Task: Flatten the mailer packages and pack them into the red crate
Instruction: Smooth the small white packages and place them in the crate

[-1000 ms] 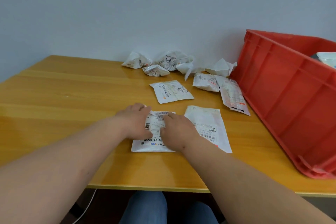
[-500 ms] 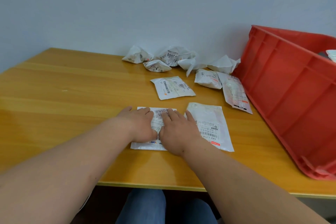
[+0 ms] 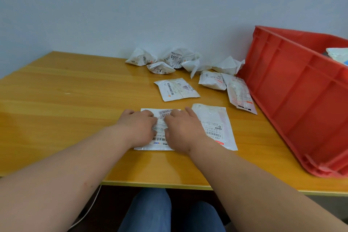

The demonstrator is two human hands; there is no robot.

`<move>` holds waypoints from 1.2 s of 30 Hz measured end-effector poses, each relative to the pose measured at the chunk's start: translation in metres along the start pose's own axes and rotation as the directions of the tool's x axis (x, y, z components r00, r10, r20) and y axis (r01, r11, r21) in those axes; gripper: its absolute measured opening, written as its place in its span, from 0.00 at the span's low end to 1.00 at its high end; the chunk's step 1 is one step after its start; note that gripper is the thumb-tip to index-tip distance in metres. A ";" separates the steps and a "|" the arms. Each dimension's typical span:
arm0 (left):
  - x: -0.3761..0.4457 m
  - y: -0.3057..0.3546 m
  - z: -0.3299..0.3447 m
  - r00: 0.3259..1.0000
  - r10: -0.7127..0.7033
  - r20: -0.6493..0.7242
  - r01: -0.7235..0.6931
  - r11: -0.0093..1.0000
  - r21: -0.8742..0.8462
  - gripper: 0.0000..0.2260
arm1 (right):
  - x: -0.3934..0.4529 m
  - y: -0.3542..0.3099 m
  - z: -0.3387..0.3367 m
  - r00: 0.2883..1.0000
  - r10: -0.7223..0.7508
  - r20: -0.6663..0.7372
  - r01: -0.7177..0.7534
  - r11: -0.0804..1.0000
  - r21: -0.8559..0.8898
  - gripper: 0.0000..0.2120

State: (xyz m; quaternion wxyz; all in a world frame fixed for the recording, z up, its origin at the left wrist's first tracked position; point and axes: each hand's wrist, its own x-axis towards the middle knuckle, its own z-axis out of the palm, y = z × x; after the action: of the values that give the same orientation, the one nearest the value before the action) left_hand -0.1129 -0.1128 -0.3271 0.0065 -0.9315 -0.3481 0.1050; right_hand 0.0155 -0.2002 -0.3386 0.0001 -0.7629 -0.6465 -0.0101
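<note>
**Both palms spread flat on the near mailer**

Pale blue-grey wall backed a yellow wooden table point(image 3: 56, 103), and on it the work lay scattered. A second before, the fingers of both hands had been bunched and picking at the white plastic mailer with barcode labels point(image 3: 162, 141) at the near middle of the table; by this moment they had straightened out. The left hand point(image 3: 137, 128) and the right hand point(image 3: 182, 130) lay side by side, fingers extended and pressing down on that mailer, neither one gripping it. The package looked nearly flat under them, so the smoothing step seemed close to done, and carrying it to the crate would likely come next.

Counted, the flattened pieces on the table came to four: the one under the hands, a larger white mailer point(image 3: 216, 126) touching its right edge, a smaller white labelled mailer point(image 3: 177, 89) farther off, and a long pinkish-printed mailer point(image 3: 241, 94) lying beside the crate. Crumpled white mailers point(image 3: 175, 58) still waited along the far edge by the wall, about six, though where they overlapped the count was uncertain. One large red plastic crate point(image 3: 293, 100) stood at the right, with at least one pale package point(image 3: 337, 54) showing over its rim; the rest of its inside was hidden. Most of the task, by this judgement, still lay ahead.
</note>
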 end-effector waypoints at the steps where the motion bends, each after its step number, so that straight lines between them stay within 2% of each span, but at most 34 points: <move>1: -0.002 0.002 -0.002 1.000 0.004 0.023 -0.004 1.000 -0.001 0.21 | -0.003 0.000 0.001 1.000 -0.002 0.022 0.002 1.000 0.005 0.16; 5: -0.009 0.003 -0.009 0.968 0.031 0.249 -0.035 0.999 0.013 0.35 | -0.014 0.004 0.005 0.996 -0.005 0.091 -0.003 0.997 0.081 0.22; 9: -0.011 0.001 -0.010 0.946 0.038 0.322 -0.045 0.999 0.012 0.41 | -0.022 0.005 0.008 0.986 -0.008 0.169 -0.007 0.996 0.090 0.28; 13: -0.014 0.001 -0.006 0.959 0.033 0.281 -0.033 0.999 -0.007 0.40 | -0.022 0.002 0.006 0.983 0.000 0.184 -0.009 0.999 0.049 0.27; 18: -0.016 0.004 -0.014 0.989 0.053 0.135 -0.057 0.998 0.027 0.30 | -0.023 0.001 -0.008 0.989 -0.003 0.148 0.004 1.000 -0.008 0.20; 21: -0.014 0.001 -0.022 0.989 0.024 0.145 -0.040 0.994 0.105 0.26 | -0.025 -0.002 -0.015 0.990 -0.007 0.141 0.004 1.000 0.023 0.20; 25: -0.013 -0.008 -0.026 0.985 -0.035 0.172 0.003 0.984 0.180 0.27 | -0.019 -0.003 -0.017 0.998 0.028 0.052 -0.033 0.995 0.092 0.19; 30: -0.006 -0.007 -0.019 0.991 -0.046 0.124 0.029 0.990 0.140 0.19 | -0.012 0.000 -0.009 0.989 0.056 0.140 -0.064 0.997 0.049 0.19; 33: 0.001 -0.012 -0.012 0.988 -0.069 0.139 0.053 0.992 0.117 0.25 | -0.007 -0.005 -0.012 0.995 0.049 0.090 -0.055 0.996 0.067 0.19; 36: 0.006 -0.015 -0.008 0.986 0.004 0.168 -0.003 1.000 -0.007 0.25 | -0.004 -0.002 -0.012 0.999 0.037 0.024 -0.039 0.994 0.106 0.17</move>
State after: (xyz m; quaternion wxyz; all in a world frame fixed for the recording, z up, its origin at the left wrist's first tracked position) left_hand -0.1169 -0.0967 -0.3195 -0.0260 -0.9201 -0.3460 0.1819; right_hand 0.0125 -0.2035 -0.3264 0.0338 -0.7740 -0.6314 0.0329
